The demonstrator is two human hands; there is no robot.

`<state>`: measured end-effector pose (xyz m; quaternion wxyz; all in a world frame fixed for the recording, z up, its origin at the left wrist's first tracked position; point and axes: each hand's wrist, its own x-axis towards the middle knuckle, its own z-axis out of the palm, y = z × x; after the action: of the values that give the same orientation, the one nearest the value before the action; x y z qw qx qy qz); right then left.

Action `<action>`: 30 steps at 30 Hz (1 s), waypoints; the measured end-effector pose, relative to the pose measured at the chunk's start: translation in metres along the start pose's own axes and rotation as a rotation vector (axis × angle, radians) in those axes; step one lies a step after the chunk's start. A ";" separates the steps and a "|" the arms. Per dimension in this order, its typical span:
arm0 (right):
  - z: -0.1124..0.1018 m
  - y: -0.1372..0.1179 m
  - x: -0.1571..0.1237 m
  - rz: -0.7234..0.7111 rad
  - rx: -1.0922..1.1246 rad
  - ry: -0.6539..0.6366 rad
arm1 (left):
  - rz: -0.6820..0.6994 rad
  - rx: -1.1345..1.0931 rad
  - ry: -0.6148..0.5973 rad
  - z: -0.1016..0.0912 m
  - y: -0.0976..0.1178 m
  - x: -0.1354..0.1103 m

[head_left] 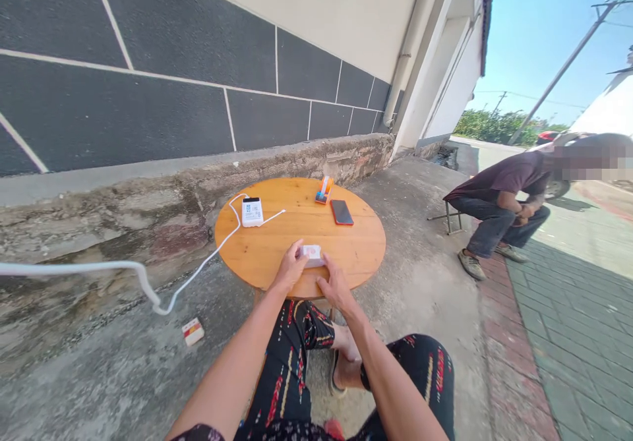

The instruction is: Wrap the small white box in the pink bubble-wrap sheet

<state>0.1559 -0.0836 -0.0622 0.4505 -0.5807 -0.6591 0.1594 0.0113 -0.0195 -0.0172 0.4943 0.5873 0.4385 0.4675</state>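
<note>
A round wooden table (361,246) stands in front of me. Near its front edge lies a small white box (311,254). My left hand (291,268) grips its left end with curled fingers. My right hand (333,284) touches the box's right end with thumb and fingertips. Farther back on the table sit a white device (252,211) with a white cable (198,273), a dark phone with a red rim (341,212), and a small orange and blue object (324,190).
A small red and white packet (192,331) lies on the concrete to the left. A low stone ledge and dark tiled wall (148,98) run behind the table. A person (504,207) sits bent forward on a stool at the right, beside a brick pavement.
</note>
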 end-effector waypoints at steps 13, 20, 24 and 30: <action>-0.003 0.006 0.005 -0.011 0.148 0.006 | 0.253 0.283 0.003 -0.008 -0.007 -0.007; -0.007 -0.007 0.003 -0.013 0.063 -0.030 | 0.397 0.437 -0.075 -0.011 -0.007 -0.002; -0.008 -0.010 0.002 0.005 0.029 -0.039 | 0.425 0.478 -0.088 -0.010 -0.012 -0.002; -0.008 -0.006 0.006 0.017 0.034 -0.029 | 0.432 0.465 -0.062 -0.010 -0.015 -0.003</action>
<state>0.1584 -0.0826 -0.0510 0.4492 -0.5763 -0.6578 0.1827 0.0001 -0.0185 -0.0312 0.2491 0.7779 0.3837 0.4308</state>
